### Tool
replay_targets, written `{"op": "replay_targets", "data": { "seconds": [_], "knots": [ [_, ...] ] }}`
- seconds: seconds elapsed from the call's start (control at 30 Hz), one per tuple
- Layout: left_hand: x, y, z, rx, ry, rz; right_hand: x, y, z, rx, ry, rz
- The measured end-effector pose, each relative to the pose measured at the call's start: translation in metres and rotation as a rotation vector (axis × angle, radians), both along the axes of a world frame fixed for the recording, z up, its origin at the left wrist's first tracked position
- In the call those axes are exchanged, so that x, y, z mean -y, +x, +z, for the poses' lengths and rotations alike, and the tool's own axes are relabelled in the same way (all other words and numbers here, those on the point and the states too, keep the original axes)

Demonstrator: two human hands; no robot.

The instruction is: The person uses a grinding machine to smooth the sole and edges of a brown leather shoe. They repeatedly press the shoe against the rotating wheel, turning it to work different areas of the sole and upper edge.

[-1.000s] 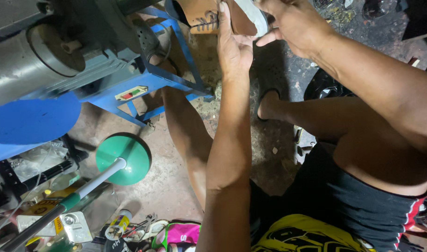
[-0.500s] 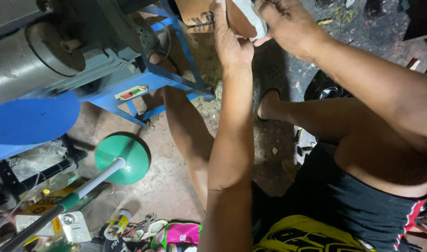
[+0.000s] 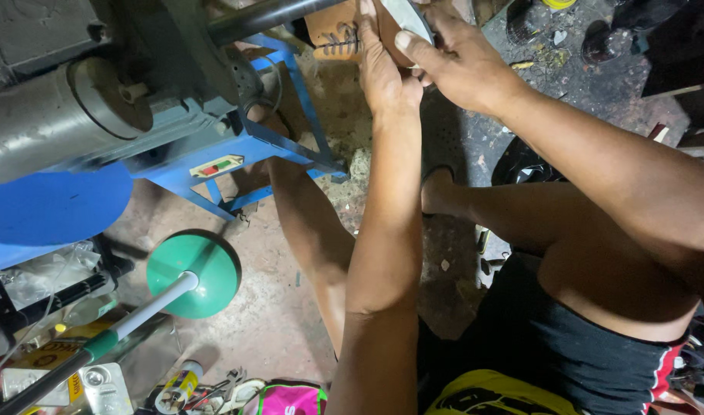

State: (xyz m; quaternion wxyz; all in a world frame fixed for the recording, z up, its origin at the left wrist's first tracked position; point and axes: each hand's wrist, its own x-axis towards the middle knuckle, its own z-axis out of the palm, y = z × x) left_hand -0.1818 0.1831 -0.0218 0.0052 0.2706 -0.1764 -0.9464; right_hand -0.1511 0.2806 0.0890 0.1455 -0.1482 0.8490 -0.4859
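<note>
My left hand [image 3: 383, 73] and right hand [image 3: 463, 65] both clamp the tan shoe [image 3: 344, 31] against the machine's shaft [image 3: 267, 17], above the blue frame [image 3: 275, 146].

Two hands are in view, the left hand [image 3: 383, 73] and the right hand [image 3: 459, 65], both closed on one tan laced shoe [image 3: 344, 34] at the top edge of the view. One grey motor [image 3: 68, 123] sits on one blue metal stand [image 3: 244, 154]. One green round base [image 3: 192, 274] with one pole [image 3: 98, 346] stands on the floor [image 3: 275, 323]. Two bare legs cross the floor. One pink bag [image 3: 289, 400] lies at the bottom edge, beside one small tube [image 3: 177, 388].
</note>
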Motion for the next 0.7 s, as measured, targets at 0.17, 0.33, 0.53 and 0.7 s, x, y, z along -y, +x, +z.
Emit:
{"op": "replay_targets", "data": {
  "seconds": [0.17, 0.33, 0.53, 0.7],
  "knots": [
    [-0.0011, -0.0042, -0.0053, -0.021, -0.01, -0.011, 0.0019, -0.002, 0.0035, 0.032, 0.059, -0.024],
    [0.0, -0.0079, -0.0095, -0.045, 0.031, -0.01, 0.0032, -0.0049, 0.0048, -0.072, 0.046, 0.009],
    [-0.0014, -0.0087, -0.0086, -0.02, 0.034, 0.02, 0.0015, -0.005, 0.0041, -0.103, 0.03, 0.029],
    [-0.0026, -0.0065, -0.0088, -0.017, 0.036, 0.035, 0.0003, -0.0035, 0.003, -0.07, 0.068, 0.013]
  ]
}}
